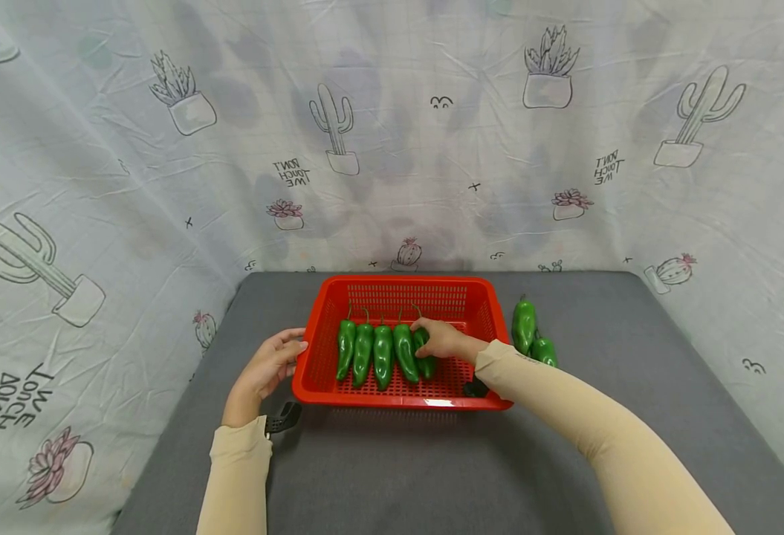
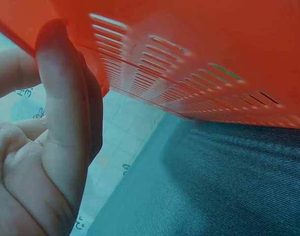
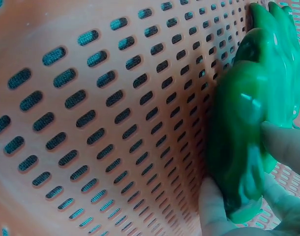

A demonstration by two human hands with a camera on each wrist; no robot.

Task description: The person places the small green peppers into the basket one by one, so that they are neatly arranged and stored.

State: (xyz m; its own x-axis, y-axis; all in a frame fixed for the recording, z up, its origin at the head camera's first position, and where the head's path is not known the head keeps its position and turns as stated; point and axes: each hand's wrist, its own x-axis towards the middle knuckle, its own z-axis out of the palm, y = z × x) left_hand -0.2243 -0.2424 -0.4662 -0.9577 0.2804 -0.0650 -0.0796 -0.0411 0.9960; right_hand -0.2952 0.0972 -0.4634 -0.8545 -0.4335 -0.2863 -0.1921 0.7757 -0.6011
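A red plastic basket (image 1: 401, 401) holds several green peppers (image 1: 383, 357) lying side by side in a row, stems pointing to the far side. My right hand (image 1: 444, 340) reaches inside and grips the rightmost pepper (image 3: 240, 137), thumb on one side and fingers on the other. That pepper lies against its neighbour on the basket floor, as the right wrist view shows. At the basket's left side, my left hand (image 1: 274, 364) holds the rim, which passes between thumb (image 2: 64, 98) and fingers in the left wrist view.
Two more green peppers (image 1: 524, 325) lie on the grey table (image 1: 392, 475) just right of the basket, partly behind the right forearm. A white cloth (image 1: 392, 148) printed with cacti hangs behind and along the sides. Black wrist straps show on both arms.
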